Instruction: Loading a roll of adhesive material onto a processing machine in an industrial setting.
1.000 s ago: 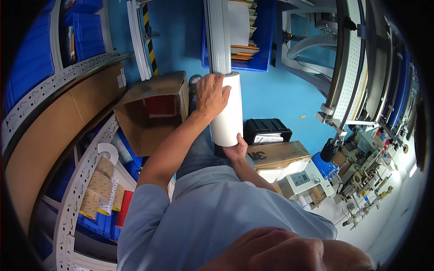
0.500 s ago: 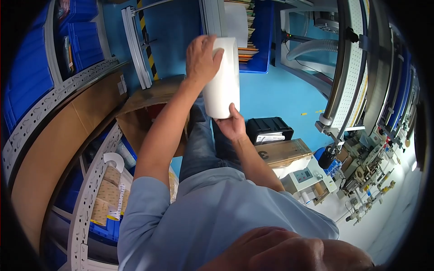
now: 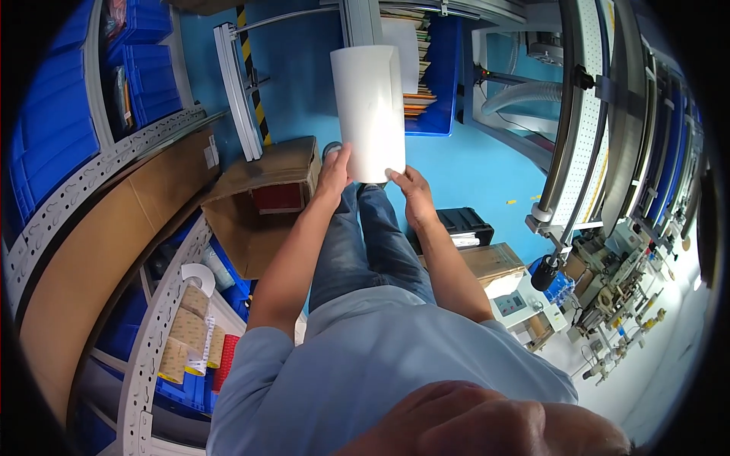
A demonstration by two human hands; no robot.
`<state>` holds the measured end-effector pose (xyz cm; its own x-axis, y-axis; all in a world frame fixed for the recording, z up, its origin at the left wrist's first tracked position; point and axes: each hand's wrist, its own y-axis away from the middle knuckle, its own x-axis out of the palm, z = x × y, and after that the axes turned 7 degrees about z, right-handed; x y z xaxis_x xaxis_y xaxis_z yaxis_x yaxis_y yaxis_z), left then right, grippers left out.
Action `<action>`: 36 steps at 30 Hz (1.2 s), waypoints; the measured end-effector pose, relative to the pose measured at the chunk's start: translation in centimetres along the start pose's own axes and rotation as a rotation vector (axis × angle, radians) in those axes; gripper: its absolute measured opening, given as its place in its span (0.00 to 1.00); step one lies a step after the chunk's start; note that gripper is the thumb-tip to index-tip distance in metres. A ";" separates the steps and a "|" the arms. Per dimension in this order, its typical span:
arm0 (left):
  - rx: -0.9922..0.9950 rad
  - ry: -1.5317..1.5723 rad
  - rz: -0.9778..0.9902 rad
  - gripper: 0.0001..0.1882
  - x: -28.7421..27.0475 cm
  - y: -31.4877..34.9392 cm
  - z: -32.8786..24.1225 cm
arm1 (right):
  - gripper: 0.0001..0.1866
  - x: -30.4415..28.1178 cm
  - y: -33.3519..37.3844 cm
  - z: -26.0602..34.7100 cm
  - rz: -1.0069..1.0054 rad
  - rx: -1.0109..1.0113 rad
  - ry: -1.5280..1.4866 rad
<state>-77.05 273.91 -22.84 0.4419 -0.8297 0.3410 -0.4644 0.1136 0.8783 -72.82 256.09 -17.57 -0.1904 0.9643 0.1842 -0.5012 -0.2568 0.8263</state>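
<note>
A thick white roll of sheet material (image 3: 369,114) is held out in front of me, its long side running away from my body. My left hand (image 3: 334,176) grips its left side near the lower end, the fingers partly hidden behind it. My right hand (image 3: 411,190) holds the lower right corner, with the thumb on the front face and the other fingers mostly out of sight. Beyond the roll, a blue bin (image 3: 445,91) holds a stack of papers and folders (image 3: 414,105).
An open cardboard box (image 3: 262,171) stands left of my legs. Shelving with blue bins (image 3: 65,129) and tape rolls (image 3: 186,327) fills the left. At right are a black crate (image 3: 464,223), a closed carton (image 3: 487,262) and a long machine with rollers (image 3: 585,114).
My left hand has slid from the roll's upper left down to its lower left side. The roll has shifted slightly away and shows more of its broad face. My right hand has moved up and right.
</note>
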 end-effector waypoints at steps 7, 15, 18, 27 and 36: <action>0.039 0.088 -0.077 0.35 -0.4 -2.9 -2.4 | 0.26 0.6 -2.5 2.9 0.051 -0.013 0.089; 0.068 0.137 -0.097 0.33 -0.6 -4.1 -3.7 | 0.23 2.2 -2.6 4.7 -0.028 -0.074 -0.023; 0.069 0.116 -0.090 0.33 -0.7 -4.4 -4.1 | 0.23 2.3 -2.6 4.8 -0.019 -0.086 -0.051; 0.005 -0.368 -0.068 0.35 0.2 -3.9 -8.8 | 0.33 -0.6 -4.3 1.9 0.058 -0.167 -0.014; 1.023 -1.270 -0.508 0.32 5.1 -4.5 -24.1 | 0.49 -0.8 -6.9 -2.1 0.262 0.008 0.064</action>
<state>-54.14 282.32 -16.96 0.0825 -0.6076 -0.7899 -0.9701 -0.2306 0.0761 -70.95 256.92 -24.54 -0.3658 0.8590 0.3582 -0.4216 -0.4960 0.7591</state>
